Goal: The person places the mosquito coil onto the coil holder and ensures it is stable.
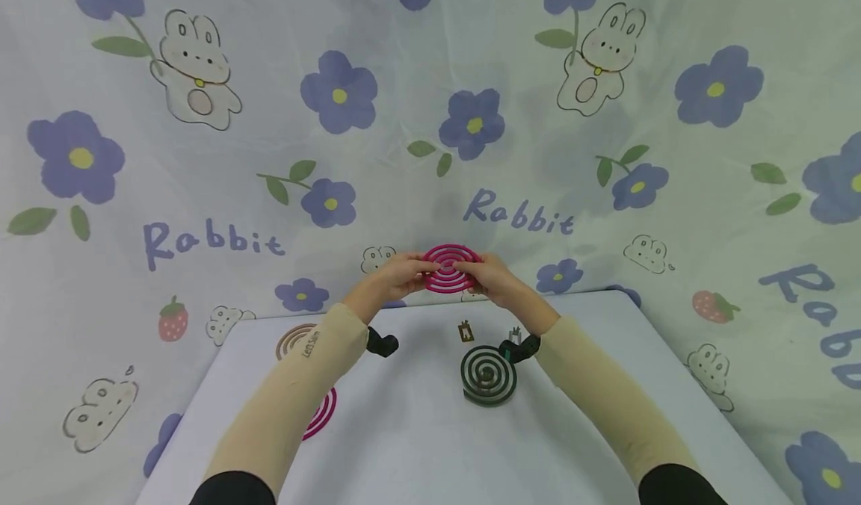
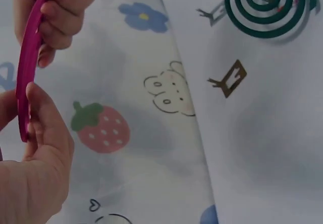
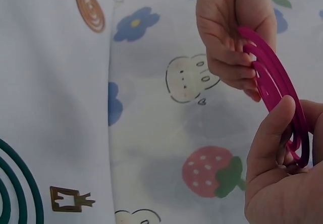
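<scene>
Holding up a pink coil near the middle of the head view, you pinch its left side with your left hand and its right side with your right hand. Behind it hangs a cloth with flowers and bunnies. Lower down, on the white table, a dark green coil lies a bit right of the middle. One little brown piece and one silver piece sit just above it in the frame. At lower left, your left sleeve partly hides a tan coil and another pink coil.
</scene>
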Demonstrator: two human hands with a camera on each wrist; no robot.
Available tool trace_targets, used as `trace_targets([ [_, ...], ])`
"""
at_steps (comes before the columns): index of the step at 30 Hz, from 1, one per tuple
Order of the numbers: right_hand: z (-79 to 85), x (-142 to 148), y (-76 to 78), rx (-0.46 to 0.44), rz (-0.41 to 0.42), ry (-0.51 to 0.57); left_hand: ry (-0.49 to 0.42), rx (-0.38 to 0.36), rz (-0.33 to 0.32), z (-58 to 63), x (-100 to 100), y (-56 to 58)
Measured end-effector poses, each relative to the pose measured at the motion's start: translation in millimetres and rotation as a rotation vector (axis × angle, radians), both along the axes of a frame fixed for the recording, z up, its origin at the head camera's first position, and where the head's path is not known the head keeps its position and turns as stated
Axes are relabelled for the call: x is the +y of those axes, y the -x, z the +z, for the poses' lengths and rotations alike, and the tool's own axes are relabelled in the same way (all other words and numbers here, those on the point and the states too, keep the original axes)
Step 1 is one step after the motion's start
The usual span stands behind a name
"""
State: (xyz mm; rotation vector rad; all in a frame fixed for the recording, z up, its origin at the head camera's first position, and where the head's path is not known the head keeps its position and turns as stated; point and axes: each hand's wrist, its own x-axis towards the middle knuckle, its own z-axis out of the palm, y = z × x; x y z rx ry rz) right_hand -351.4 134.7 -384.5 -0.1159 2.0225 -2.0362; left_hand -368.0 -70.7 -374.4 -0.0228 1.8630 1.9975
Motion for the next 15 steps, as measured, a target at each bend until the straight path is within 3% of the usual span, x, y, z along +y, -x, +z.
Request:
trace_targets([
  [9, -32.2, 10, 20.0, -0.042, -0.010, -0.035, -0.050, -0.005, 0.021, -26.4, 10, 8.7],
  [15, -48.0, 15, 26.9, -0.072, -0.028, -0.010, -0.036, 0.014, 0.031, -38.7, 18, 12.1],
])
